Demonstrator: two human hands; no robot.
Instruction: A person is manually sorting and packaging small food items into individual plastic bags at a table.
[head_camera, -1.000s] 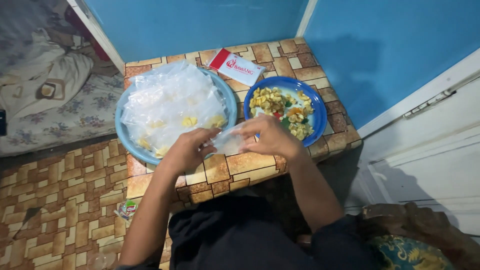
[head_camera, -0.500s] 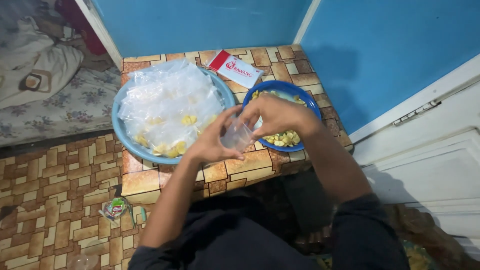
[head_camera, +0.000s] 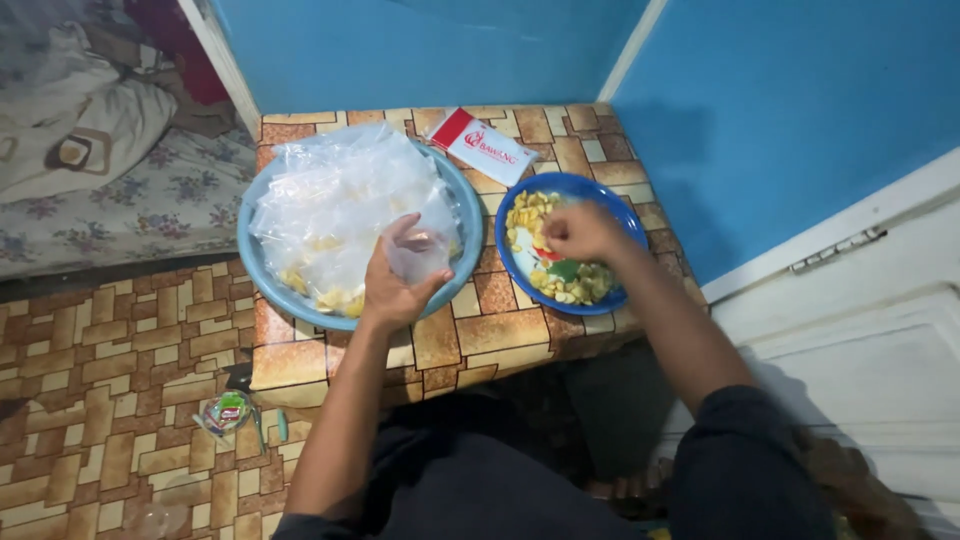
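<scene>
My left hand (head_camera: 393, 283) holds a small clear plastic bag (head_camera: 418, 252) upright over the near rim of a light blue basin (head_camera: 463, 190). The basin is piled with clear plastic bags (head_camera: 340, 205), some with yellow chips inside. My right hand (head_camera: 580, 230) reaches into a dark blue plate (head_camera: 618, 205) of yellow chips (head_camera: 530, 215) mixed with red and green bits, fingers pinched together on the snacks. Both dishes rest on a small table (head_camera: 500, 330) covered in a brown tile-pattern sheet.
A red and white packet (head_camera: 484, 146) lies at the back of the table. Blue walls close in behind and to the right, a white door (head_camera: 860, 330) to the right. A small wrapped item (head_camera: 226, 412) lies on the patterned floor; bedding (head_camera: 90, 160) at far left.
My hands have separated: the left keeps the small bag and moved left toward the basin, while the right let go of it and went into the blue plate.
</scene>
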